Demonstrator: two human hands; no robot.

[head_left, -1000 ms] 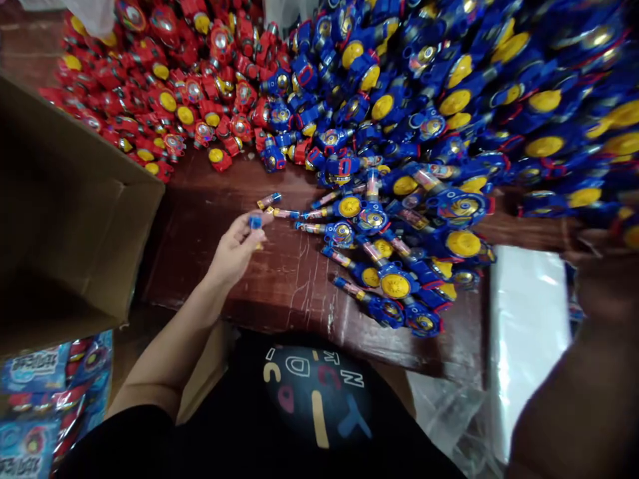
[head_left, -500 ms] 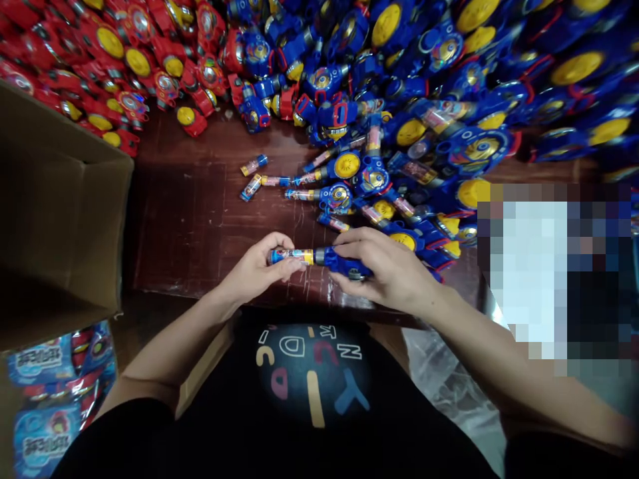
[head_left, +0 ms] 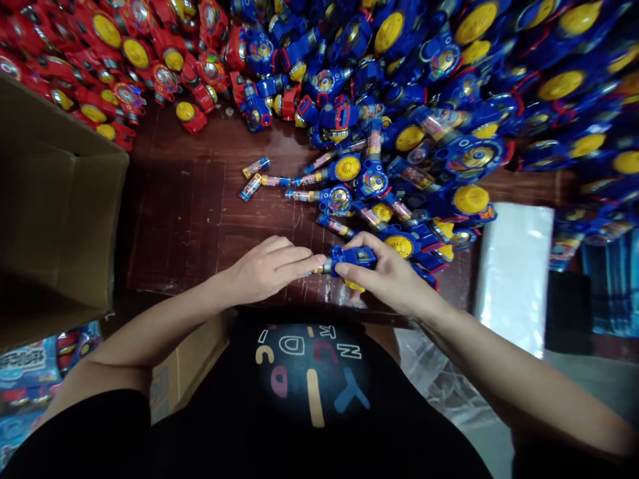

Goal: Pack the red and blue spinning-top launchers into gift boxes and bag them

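Observation:
My right hand (head_left: 388, 274) grips a blue plastic toy (head_left: 357, 255) with a yellow disc on its underside, thumb on the near side. The toy's grey neck points left. My left hand (head_left: 272, 267) is closed around a small labelled tube (head_left: 317, 270) at that neck. Only the tube's yellow end shows; the fingers hide the rest. Whether the tube is fully seated in the neck I cannot tell. Just beyond lie loose labelled tubes (head_left: 256, 167) and blue toys with tubes in their necks, such as one blue toy (head_left: 335, 198).
Red toys (head_left: 164, 60) are heaped at the back left, with a large heap of blue toys (head_left: 349, 40) at the back and right. An open cardboard box (head_left: 64, 199) stands at left. White plastic bags (head_left: 516, 273) lie at right on the dark wooden table (head_left: 184, 219).
My left hand has turned over the tube and moved right, now covering most of it. My right hand has rotated the blue toy, bringing its thumb onto the near side.

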